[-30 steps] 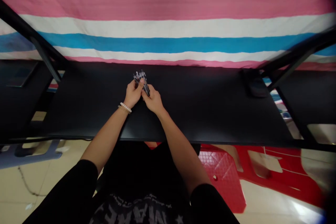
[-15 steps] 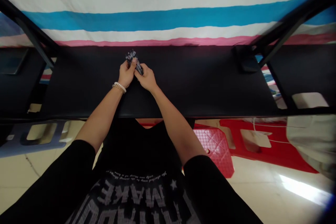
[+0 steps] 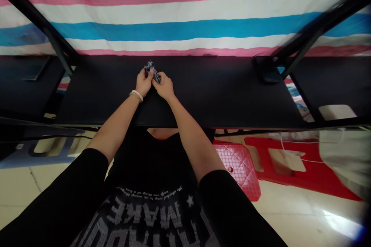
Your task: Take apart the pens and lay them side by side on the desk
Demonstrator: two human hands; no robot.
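Note:
A bundle of pens (image 3: 155, 75), dark with clear and silvery parts, is held over the black tabletop (image 3: 214, 88). My left hand (image 3: 143, 84), with a pale beaded bracelet at the wrist, is closed around the bundle's far end, its thumb lying along the top. My right hand (image 3: 165, 86) grips the near end with fingers curled. The bundle slants from far left to near right between both hands. Fingers cover part of it, so single pens are hard to make out.
A striped pink, white and blue cloth (image 3: 185, 29) hangs behind the table. Black metal braces (image 3: 59, 52) rise at both sides. Below the table edge are a red plastic stool (image 3: 242, 166), another red stool (image 3: 315, 170) and a blue-grey stool (image 3: 62, 158).
The view has shifted slightly, so the table and cloth sit lower in the picture. Both hands still hold the bundle of pens, with the fingers a little closer around it.

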